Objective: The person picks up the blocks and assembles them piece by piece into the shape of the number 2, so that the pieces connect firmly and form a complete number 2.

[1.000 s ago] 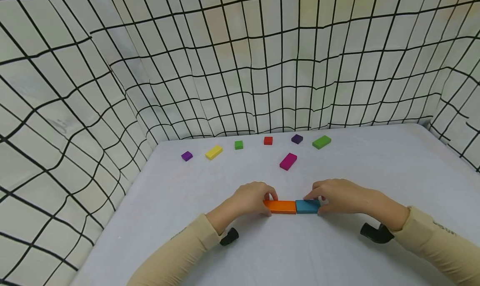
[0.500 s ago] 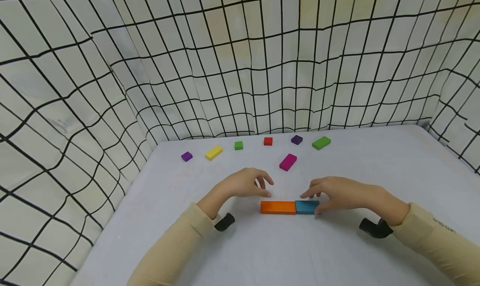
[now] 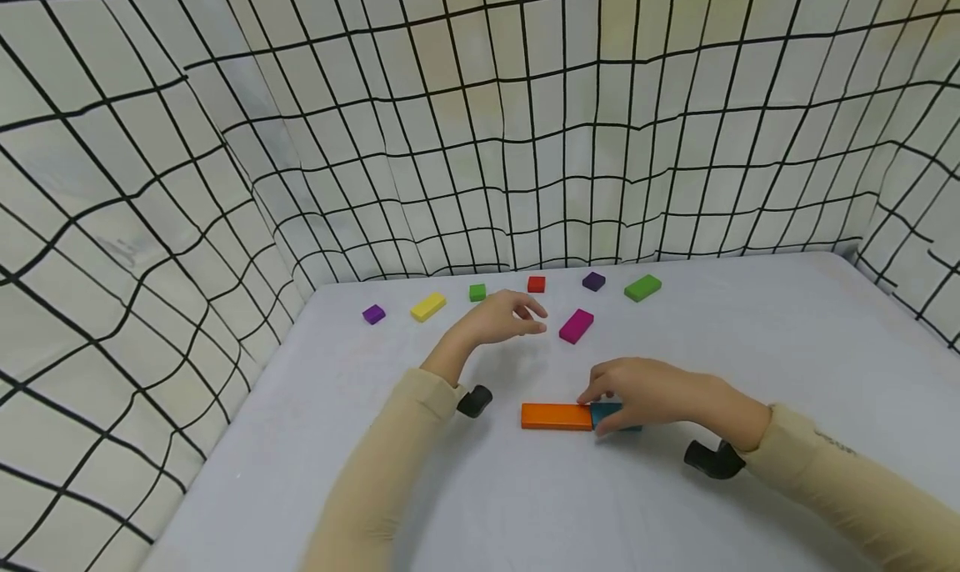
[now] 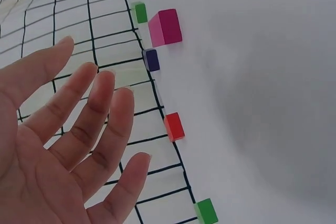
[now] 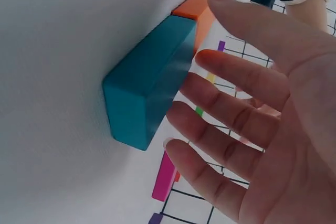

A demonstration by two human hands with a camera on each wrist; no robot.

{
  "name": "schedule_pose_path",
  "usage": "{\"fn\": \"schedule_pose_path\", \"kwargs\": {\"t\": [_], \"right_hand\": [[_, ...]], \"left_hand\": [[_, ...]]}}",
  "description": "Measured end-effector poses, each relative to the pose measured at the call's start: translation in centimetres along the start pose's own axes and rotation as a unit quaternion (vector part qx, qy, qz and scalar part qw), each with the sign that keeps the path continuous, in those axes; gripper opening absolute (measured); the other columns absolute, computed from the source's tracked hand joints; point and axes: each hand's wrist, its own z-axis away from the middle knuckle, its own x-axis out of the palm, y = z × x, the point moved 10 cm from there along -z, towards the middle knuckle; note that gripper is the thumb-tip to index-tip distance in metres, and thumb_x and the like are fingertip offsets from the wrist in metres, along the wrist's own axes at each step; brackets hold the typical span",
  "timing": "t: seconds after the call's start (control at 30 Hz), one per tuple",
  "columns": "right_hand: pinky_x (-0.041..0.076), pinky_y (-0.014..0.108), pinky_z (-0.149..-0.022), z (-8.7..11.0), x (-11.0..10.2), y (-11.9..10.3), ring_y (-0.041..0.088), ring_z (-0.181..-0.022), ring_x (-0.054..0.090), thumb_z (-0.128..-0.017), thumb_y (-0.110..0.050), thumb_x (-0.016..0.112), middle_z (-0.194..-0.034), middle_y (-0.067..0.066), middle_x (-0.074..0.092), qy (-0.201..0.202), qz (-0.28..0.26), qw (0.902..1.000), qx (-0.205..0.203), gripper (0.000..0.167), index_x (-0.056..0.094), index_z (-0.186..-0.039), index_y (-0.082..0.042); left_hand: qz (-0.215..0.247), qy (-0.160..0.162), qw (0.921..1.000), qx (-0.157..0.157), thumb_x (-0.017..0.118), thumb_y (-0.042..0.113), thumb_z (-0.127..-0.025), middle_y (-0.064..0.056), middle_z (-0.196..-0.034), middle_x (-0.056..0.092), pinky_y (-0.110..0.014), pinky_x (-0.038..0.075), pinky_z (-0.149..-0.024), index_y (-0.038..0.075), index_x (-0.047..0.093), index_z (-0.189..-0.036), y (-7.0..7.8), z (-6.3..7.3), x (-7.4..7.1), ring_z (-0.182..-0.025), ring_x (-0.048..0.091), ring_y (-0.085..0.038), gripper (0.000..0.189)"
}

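Note:
An orange block [image 3: 557, 417] and a blue block [image 5: 149, 77] lie end to end on the white table. My right hand [image 3: 652, 393] is over the blue block, thumb on the near side and fingers on the far side, near the joint. Those fingers look loosely extended in the right wrist view, and contact is hard to tell. Farther forward, my left hand [image 3: 498, 318] hovers with fingers spread and nothing in them. Just right of its fingertips lies a magenta block [image 3: 576, 326], apart from the hand.
Along the back edge lie a purple block [image 3: 373, 314], a yellow block [image 3: 428, 307], a small green block [image 3: 477, 292], a red block [image 3: 536, 284], a dark purple block [image 3: 593, 281] and a longer green block [image 3: 642, 288]. Black netting [image 3: 495, 143] rises behind.
My left hand has let go of the orange block and moved forward near the magenta one. The right hand has loosened and shifted left along the blue block. Both blocks stay nearly in place.

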Motion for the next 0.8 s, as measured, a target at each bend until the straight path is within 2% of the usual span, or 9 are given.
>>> {"fn": "schedule_pose_path", "kwargs": {"t": [0.23, 0.53, 0.67, 0.8], "right_hand": [[0.053, 0.026, -0.082, -1.1, 1.1, 0.8, 0.004, -0.091, 0.056, -0.085, -0.033, 0.085, -0.099, -0.014, 0.062, -0.031, -0.074, 0.9963, -0.031, 0.046, 0.074, -0.126, -0.016], [0.054, 0.029, -0.088, -1.5, 1.6, 2.5, 0.009, -0.097, 0.062, -0.091, -0.022, 0.08, -0.107, -0.011, 0.065, -0.062, -0.176, 0.9804, -0.063, 0.045, 0.069, -0.134, -0.016], [0.053, 0.03, -0.091, -1.5, 1.7, 3.2, 0.012, -0.1, 0.061, -0.092, -0.02, 0.079, -0.107, -0.008, 0.064, -0.074, -0.197, 0.9765, -0.047, 0.045, 0.068, -0.136, -0.014], [0.053, 0.028, -0.087, -1.5, 1.7, 3.3, 0.012, -0.095, 0.058, -0.09, -0.025, 0.082, -0.103, -0.007, 0.061, -0.072, -0.184, 0.9799, -0.026, 0.044, 0.072, -0.13, -0.012]], "left_hand": [[0.046, 0.004, 0.9989, 0.001, 0.068, 0.025, -0.1, -0.009, -0.109, 0.068, -0.038, 0.051, -0.089, 0.006, 0.068, -0.131, -0.1, -2.5, 0.0, -0.104, 0.066, -0.034, 0.036], [0.044, -0.018, 0.9987, 0.018, 0.066, 0.024, -0.101, -0.009, -0.119, 0.069, -0.043, 0.049, -0.098, 0.009, 0.066, -0.135, 0.6, -5.0, 0.8, -0.105, 0.065, -0.028, 0.038], [0.057, -0.032, 0.9978, 0.008, 0.067, 0.022, -0.101, -0.012, -0.126, 0.067, -0.045, 0.047, -0.103, 0.009, 0.065, -0.136, 0.4, -5.9, 1.4, -0.105, 0.065, -0.027, 0.038], [0.06, -0.038, 0.9973, -0.021, 0.067, 0.021, -0.101, -0.012, -0.128, 0.066, -0.045, 0.047, -0.102, 0.01, 0.065, -0.136, -0.3, -6.7, 2.0, -0.103, 0.063, -0.023, 0.037]]}}
